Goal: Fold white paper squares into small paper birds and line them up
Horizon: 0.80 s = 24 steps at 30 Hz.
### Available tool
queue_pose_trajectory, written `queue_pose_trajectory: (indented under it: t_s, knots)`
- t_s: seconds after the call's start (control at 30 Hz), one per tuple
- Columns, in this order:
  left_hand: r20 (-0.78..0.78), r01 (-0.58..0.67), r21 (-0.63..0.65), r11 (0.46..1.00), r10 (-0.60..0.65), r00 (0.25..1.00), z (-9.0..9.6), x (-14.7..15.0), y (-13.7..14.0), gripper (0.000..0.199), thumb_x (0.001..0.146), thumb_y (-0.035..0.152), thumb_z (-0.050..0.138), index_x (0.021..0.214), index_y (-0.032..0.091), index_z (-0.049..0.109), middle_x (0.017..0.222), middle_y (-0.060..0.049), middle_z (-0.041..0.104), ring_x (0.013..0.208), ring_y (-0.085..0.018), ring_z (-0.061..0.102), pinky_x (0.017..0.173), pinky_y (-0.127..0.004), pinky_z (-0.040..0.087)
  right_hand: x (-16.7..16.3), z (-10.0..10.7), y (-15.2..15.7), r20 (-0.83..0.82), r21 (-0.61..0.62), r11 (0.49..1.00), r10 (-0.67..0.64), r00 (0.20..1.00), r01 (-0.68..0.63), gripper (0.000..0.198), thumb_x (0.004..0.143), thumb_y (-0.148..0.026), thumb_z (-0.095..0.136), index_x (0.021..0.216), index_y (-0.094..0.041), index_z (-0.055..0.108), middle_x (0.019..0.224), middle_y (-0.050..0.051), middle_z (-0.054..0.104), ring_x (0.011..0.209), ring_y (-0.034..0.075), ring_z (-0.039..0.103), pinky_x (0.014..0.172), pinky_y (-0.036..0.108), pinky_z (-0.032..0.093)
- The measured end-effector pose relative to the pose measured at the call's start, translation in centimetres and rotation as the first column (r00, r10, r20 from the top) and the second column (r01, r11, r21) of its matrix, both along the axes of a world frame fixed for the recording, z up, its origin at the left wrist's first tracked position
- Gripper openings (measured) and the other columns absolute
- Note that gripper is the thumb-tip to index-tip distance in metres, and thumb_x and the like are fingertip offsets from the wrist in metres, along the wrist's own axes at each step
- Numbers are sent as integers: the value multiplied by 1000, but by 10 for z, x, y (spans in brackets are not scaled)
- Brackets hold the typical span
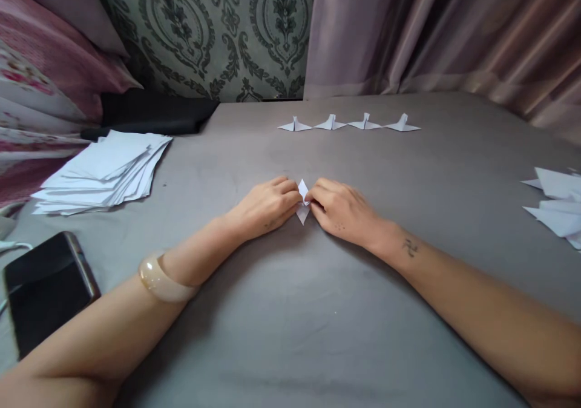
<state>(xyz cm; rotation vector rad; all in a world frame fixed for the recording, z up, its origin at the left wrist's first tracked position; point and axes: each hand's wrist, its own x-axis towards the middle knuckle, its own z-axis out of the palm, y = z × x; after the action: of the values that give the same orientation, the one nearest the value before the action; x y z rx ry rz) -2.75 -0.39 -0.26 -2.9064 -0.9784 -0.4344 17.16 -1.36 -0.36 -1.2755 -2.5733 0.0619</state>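
A small piece of folded white paper (302, 215) is held between the two hands, low over the middle of the grey cloth (290, 335). Its left edge is pinched by the fingers of the left hand (272, 205), and its right edge by those of the right hand (341, 209); one pointed end is seen above the fingertips and one below. Its centre is partly covered by the fingers. A pale bangle (166, 279) is worn on the left wrist.

Beyond the hands, four folded paper figures (332, 123) are set in a row, each with a raised middle and two points spread sideways; whether neighbouring tips are touching cannot be told. At far left, an uneven stack of white paper (100, 172) is laid in front of a black item (154, 112), with a dark-screened phone (45, 293) placed nearer. More folded white pieces (560, 184) are cut off by the right edge of view.
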Motion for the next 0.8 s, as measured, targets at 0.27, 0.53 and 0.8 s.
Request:
queue_pose_trajectory:
  t_s: [0.27, 0.53, 0.8]
  knots:
    - [78, -67, -135, 989, 78, 994, 2, 2, -7, 24, 95, 19, 45, 93, 14, 68, 90, -9, 65, 84, -19, 59, 73, -29, 48, 1, 5, -2, -34, -78, 997, -8, 999, 5, 22, 93, -18, 46, 94, -18, 68, 94, 7, 64, 83, 18, 58, 66, 30, 35]
    - [221, -324, -542, 776, 503, 835, 1, 4, 4, 19, 83, 34, 64, 75, 16, 66, 86, -4, 59, 68, -13, 52, 64, -27, 45, -2, -1, 16, -278, -379, 917, -240, 930, 124, 11, 84, -28, 60, 80, -20, 65, 85, 3, 63, 72, 15, 56, 67, 29, 40]
    - [235, -258, -500, 826, 417, 878, -2, 2, 4, 16, 85, 30, 62, 76, 16, 61, 91, -5, 57, 77, -14, 52, 73, -29, 46, 3, -3, 17, -279, -362, 931, -162, 946, 53, 10, 86, -26, 57, 82, -20, 63, 88, 3, 63, 74, 15, 55, 69, 29, 40]
